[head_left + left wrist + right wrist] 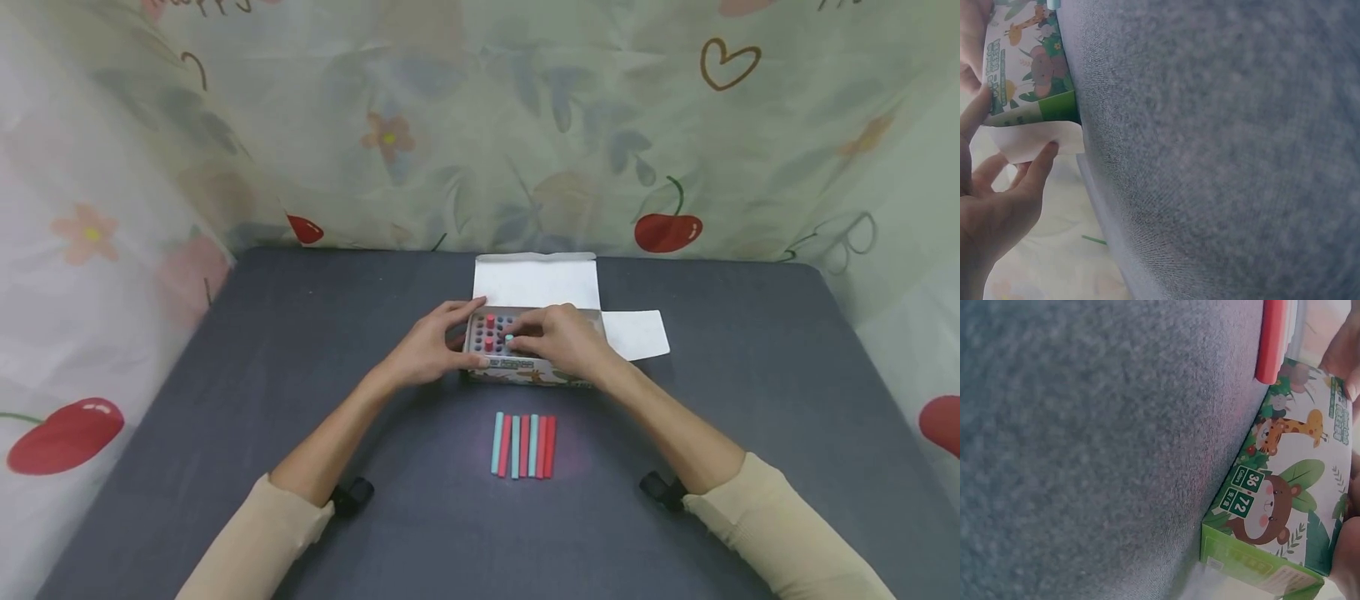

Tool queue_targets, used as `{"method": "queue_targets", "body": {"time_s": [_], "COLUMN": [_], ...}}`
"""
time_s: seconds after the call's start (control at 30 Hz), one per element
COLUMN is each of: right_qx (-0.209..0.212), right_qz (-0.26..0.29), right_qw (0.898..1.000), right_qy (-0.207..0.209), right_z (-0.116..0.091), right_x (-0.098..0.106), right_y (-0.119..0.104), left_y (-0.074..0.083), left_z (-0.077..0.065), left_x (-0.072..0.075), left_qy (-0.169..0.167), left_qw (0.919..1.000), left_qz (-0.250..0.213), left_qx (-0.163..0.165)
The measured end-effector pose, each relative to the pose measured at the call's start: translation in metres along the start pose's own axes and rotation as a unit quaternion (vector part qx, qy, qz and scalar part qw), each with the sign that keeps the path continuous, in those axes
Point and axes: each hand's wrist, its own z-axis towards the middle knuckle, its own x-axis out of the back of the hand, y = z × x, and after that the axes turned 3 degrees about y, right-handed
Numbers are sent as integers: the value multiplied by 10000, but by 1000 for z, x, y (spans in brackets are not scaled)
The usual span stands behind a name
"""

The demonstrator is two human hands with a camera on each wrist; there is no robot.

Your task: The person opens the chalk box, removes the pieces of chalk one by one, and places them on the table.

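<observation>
A chalk box printed with cartoon animals stands with its lid raised, showing a holed tray inside. My left hand grips the box's left end, thumb at the front corner and fingers toward the back. Over the tray, my right hand pinches a light blue chalk stick that stands low among the holes. Two red chalk ends stick up from the tray's left part. The right hand covers much of the tray. In the right wrist view the box front is seen close.
Several red and light blue chalk sticks lie side by side on the dark grey tabletop, nearer to me than the box. The white lid stands up behind, and a side flap extends right. A patterned curtain hangs behind the table.
</observation>
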Motion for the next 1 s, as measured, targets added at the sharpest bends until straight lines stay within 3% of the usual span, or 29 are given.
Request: {"method": "queue_targets", "body": {"time_s": [0.33, 0.5, 0.8, 1.0], "right_qx": [11, -79, -245, -283], "right_qz": [277, 786, 2118, 2461], "right_qw": [9996, 9968, 9751, 9637], "right_qy": [98, 99, 611, 999], "right_z": [0, 0, -6, -16], "right_x": [-1, -1, 9, 27], "right_y": [0, 0, -2, -20], "left_y": [0, 0, 5, 29], "left_z": [0, 0, -1, -9], "left_x": [1, 1, 1, 6], "left_qy": [41, 68, 38, -22], "left_qw": [10000, 9999, 10000, 9998], "left_qz": [-84, -94, -48, -191], "left_qx": [1, -15, 12, 47]}}
